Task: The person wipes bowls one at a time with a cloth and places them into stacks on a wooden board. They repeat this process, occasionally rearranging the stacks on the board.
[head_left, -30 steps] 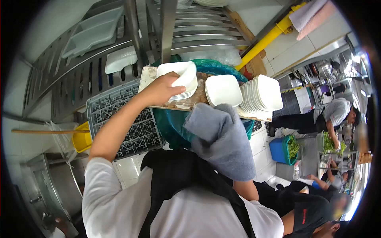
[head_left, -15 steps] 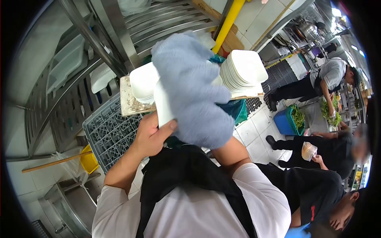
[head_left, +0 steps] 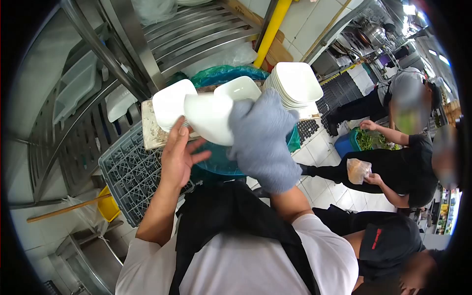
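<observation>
A white square bowl point(head_left: 209, 117) is tilted in front of me, its right side against a blue-grey cloth point(head_left: 260, 140). My right hand point(head_left: 275, 167) is hidden inside that cloth and grips the bowl through it. My left hand point(head_left: 178, 155) is open beside the bowl, fingers apart, fingertips close to its lower left side. Behind the bowl, a stack of white bowls point(head_left: 172, 101) stands on the left of a worn board point(head_left: 150, 130), another white bowl point(head_left: 241, 88) is in the middle, and a taller stack of white bowls point(head_left: 300, 81) is on the right.
A grey dish rack point(head_left: 130, 172) lies at the lower left, near a yellow dustpan point(head_left: 108, 204). A blue tub point(head_left: 216, 160) sits under the board. Metal shelving point(head_left: 196, 37) rises ahead. At right, co-workers stand near a blue bin of greens point(head_left: 348, 144); one person holds a bagged item point(head_left: 358, 170).
My left hand has let go of the bowl and its fingers have spread. The cloth, earlier spread wide over the bowl, has drawn down and right, baring more of the bowl.
</observation>
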Demonstrator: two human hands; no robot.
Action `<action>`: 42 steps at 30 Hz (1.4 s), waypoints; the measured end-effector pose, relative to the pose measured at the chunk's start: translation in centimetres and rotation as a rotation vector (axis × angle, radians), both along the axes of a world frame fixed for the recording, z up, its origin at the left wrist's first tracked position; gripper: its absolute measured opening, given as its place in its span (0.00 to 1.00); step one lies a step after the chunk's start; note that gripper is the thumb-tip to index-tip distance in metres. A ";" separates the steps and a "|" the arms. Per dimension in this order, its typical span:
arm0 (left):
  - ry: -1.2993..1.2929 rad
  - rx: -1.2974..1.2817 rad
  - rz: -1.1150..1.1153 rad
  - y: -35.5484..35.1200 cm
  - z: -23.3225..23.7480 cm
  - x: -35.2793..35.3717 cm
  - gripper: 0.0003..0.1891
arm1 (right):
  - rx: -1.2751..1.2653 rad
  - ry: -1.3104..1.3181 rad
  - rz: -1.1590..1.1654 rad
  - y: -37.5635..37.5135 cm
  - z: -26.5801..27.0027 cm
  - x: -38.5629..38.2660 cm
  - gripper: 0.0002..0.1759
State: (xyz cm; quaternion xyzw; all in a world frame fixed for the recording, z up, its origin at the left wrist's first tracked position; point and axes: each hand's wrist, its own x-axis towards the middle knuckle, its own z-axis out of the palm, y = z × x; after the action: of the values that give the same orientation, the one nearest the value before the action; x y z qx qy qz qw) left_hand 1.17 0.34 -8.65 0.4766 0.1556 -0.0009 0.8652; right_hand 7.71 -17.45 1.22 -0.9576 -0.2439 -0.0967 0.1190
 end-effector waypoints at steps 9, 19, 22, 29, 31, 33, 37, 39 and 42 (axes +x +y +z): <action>0.094 -0.378 -0.172 -1.1 -4.2 2.0 0.28 | 0.392 -0.047 0.028 -3.0 1.1 -1.7 0.15; -0.305 -0.065 -0.257 -4.3 -0.1 3.5 0.30 | 0.063 -0.003 0.060 0.2 -6.8 -1.7 0.23; -0.236 -0.053 -0.197 -2.6 -0.6 4.1 0.32 | -0.422 0.197 0.265 -0.2 -2.9 -2.2 0.22; -0.232 -0.097 -0.111 -3.4 -0.6 3.2 0.30 | -0.294 -0.435 0.168 0.5 -4.1 -1.2 0.21; -0.250 -0.153 -0.160 -2.6 0.8 3.2 0.31 | -0.184 -0.319 0.311 1.0 -4.1 -2.1 0.22; -0.302 -0.018 -0.108 -2.0 1.4 3.4 0.31 | -0.138 -0.254 0.404 1.3 -3.8 -2.4 0.23; -0.264 -0.077 -0.069 -0.6 0.3 2.9 0.32 | -0.084 -0.138 0.533 -0.2 -1.2 -2.1 0.26; -0.260 -0.128 0.011 0.6 -1.1 2.9 0.32 | 0.142 0.013 0.406 -1.3 -0.3 -2.8 0.27; -0.286 -0.137 0.063 4.3 -1.6 1.8 0.32 | 0.326 0.123 0.076 -0.3 1.2 -2.5 0.24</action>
State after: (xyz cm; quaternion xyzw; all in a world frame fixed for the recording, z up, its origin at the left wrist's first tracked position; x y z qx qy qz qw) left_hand 2.99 4.59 -10.22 0.4068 0.0452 0.0834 0.9086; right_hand 5.25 -17.75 2.39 -0.9198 -0.2533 -0.0717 0.2909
